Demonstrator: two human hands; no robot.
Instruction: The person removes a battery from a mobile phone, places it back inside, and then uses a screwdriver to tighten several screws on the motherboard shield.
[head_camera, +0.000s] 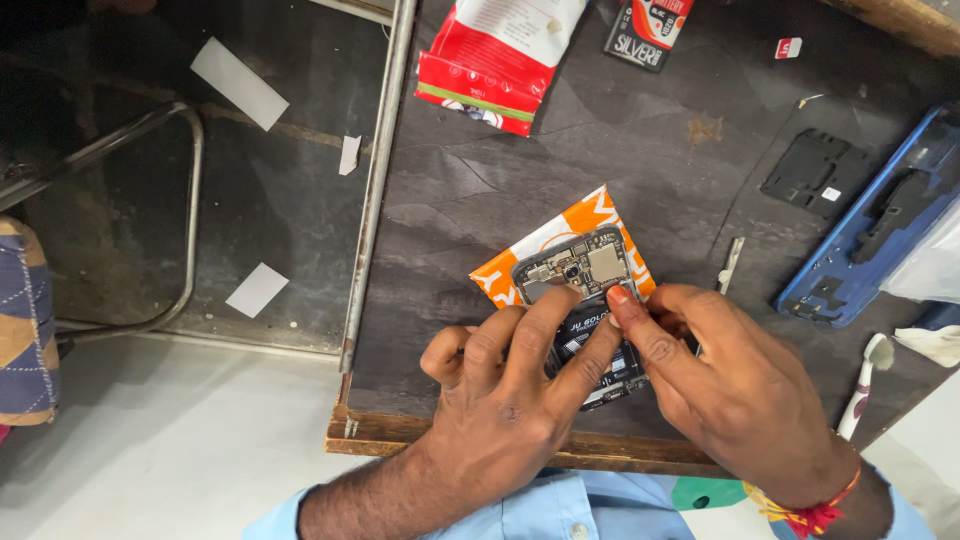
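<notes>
An opened phone (585, 275) with its back cover off lies on an orange and white packet (600, 215) near the front of a dark worktable (560, 150). Its circuit board, camera module and black battery show. My left hand (510, 385) rests on the phone's lower half, index and middle fingers pressing on the battery area. My right hand (730, 385) comes in from the right, its fingertips pinched at the phone's right edge just below the circuit board. Whether they hold a small part is hidden.
A blue phone back cover (870, 235) and a black plastic plate (815, 170) lie at the right. A red and white packet (495, 60) and a small black box (645, 30) sit at the back. A white toothbrush (865, 380) and metal tweezers (730, 265) lie by my right hand.
</notes>
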